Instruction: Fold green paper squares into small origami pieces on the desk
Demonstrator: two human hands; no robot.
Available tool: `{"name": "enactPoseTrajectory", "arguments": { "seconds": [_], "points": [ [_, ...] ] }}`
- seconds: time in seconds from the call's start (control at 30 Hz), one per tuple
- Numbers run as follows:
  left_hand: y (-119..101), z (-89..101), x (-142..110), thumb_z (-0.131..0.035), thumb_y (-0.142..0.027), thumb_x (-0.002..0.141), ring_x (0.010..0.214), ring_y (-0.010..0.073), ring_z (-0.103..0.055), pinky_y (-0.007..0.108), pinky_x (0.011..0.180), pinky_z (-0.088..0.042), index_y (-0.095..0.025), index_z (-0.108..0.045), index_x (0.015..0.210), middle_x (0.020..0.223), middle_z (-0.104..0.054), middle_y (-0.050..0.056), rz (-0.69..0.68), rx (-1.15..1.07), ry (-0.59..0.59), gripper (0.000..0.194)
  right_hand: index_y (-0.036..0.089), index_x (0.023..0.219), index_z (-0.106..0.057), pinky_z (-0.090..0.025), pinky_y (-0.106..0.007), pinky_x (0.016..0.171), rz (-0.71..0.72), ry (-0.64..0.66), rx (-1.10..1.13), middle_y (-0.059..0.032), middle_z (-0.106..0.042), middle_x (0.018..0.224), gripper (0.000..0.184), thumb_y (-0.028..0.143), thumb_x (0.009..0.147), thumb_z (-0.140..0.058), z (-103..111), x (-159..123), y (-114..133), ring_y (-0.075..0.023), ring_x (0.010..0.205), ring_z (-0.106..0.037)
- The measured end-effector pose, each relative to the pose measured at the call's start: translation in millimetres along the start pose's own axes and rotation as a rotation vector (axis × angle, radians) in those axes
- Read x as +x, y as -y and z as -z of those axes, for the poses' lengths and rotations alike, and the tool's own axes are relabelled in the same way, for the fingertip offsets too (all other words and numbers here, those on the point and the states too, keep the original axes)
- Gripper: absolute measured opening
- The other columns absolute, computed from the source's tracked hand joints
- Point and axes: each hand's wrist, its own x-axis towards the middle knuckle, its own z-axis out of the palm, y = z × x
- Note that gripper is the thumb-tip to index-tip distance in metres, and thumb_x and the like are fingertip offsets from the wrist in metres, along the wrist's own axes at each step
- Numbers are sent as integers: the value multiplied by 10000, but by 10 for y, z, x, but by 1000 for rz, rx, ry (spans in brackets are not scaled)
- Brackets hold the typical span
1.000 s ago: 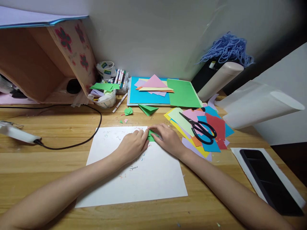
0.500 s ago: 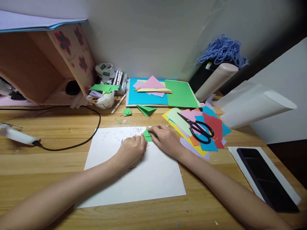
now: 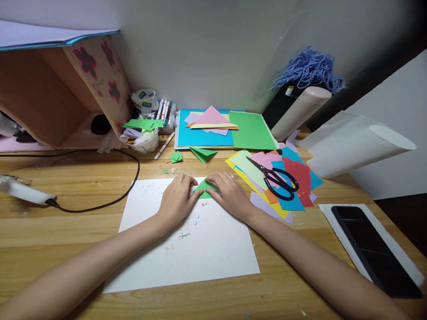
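Between my hands, a folded piece of green paper (image 3: 204, 194) lies near the top edge of a white sheet (image 3: 213, 244), which bears pen marks. My left hand (image 3: 178, 195) grips the green paper's left side, thumb resting on top. From the right, my right hand (image 3: 230, 192) holds the other side, its thumb and fingers pressed to the fold. Parts of the paper are hidden under the fingers. Just beyond are a folded green triangle (image 3: 203, 154) and a small green folded piece (image 3: 176, 157).
Black scissors (image 3: 276, 178) lie on coloured paper pieces (image 3: 298, 173) to the right. A phone (image 3: 373, 249) rests at far right. Stacked coloured sheets (image 3: 256, 131), a tub of scraps (image 3: 143, 142) and a marker (image 3: 164, 146) stand behind. A black cable (image 3: 136, 178) curves at left.
My left hand has gone from a closed fist over the paper's left side to a thumb-and-finger hold, showing more of the green paper. My right hand stays nearly in place, its thumb lower.
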Motion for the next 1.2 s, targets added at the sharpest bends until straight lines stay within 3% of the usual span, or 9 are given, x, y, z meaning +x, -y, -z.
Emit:
{"name": "enactPoseTrajectory", "arguments": {
  "seconds": [0.27,0.43,0.6,0.87,1.07,1.2],
  "points": [
    [20,24,54,-522,-304,825,748,166,-484,284,641,-371,-189,-512,840,772,-509,6,6,-173,37,117,187,970,-542,-440,-351,743,-46,-7,44,-78,-564,902,171,318,866,-509,-3,6,-31,-222,864,-501],
    [2,47,26,-512,-233,822,720,149,-475,270,634,-372,-187,-493,810,788,-525,5,-42,-231,15,52,200,860,-565,-426,-321,714,56,-51,94,-56,-588,832,84,209,873,-483,24,-29,-23,-198,817,-514],
    [-26,59,-22,-495,-143,806,800,164,-511,298,719,-369,-188,-534,826,809,-574,18,-210,-100,-90,63,213,830,-602,-417,-292,672,179,-129,25,-44,-635,827,170,171,879,-445,28,-82,-9,-173,788,-536],
    [14,40,-37,-395,-145,868,695,141,-526,370,931,-352,-191,-598,771,734,-603,15,-395,191,-90,230,199,814,-628,-391,-272,624,289,-9,-93,-50,-649,797,234,190,901,-411,21,-57,-69,-165,781,-549],
    [-1,64,-64,-416,-194,880,658,126,-535,373,1013,-328,-187,-634,747,707,-607,9,-466,209,-80,256,209,845,-658,-437,-292,658,257,28,125,-55,-641,819,203,309,880,-486,62,-26,-133,-165,780,-559],
    [5,71,-45,-465,-280,871,696,137,-552,367,929,-394,-188,-646,712,726,-620,19,-368,72,-57,258,212,784,-667,-453,-305,716,169,46,295,-42,-628,814,154,304,841,-559,95,4,-151,-156,785,-556]
  ]
}}
